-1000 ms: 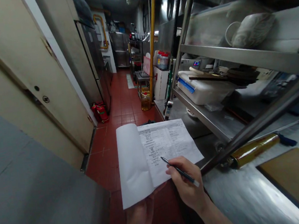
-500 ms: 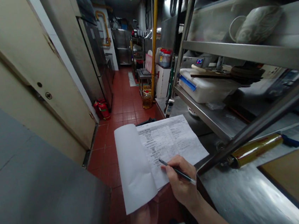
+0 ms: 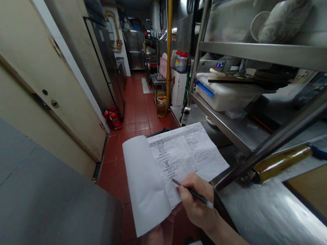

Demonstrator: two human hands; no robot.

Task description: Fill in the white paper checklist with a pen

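Observation:
A printed form (image 3: 189,147) on white sheets lies spread in front of me, with one page (image 3: 145,186) folded back over on the left. From below, my left hand (image 3: 158,238) supports the sheets; its fingers are mostly hidden under the paper. My right hand (image 3: 199,202) is closed around a dark pen (image 3: 195,195) with a clear end. The pen's tip is at the lower left part of the printed rows, touching or just above the paper. The side of this hand is over the form's lower edge.
On the right stand a steel shelf rack (image 3: 261,51), a steel counter (image 3: 257,210), a brown board (image 3: 326,199) and a roll of film (image 3: 284,163). Fire extinguishers (image 3: 113,119) and an oil bottle (image 3: 161,108) stand on the red floor ahead. A door (image 3: 30,74) is at left.
My right hand and the pen tip have moved slightly down and left on the form. The view has shifted a little; my left hand still supports the sheets.

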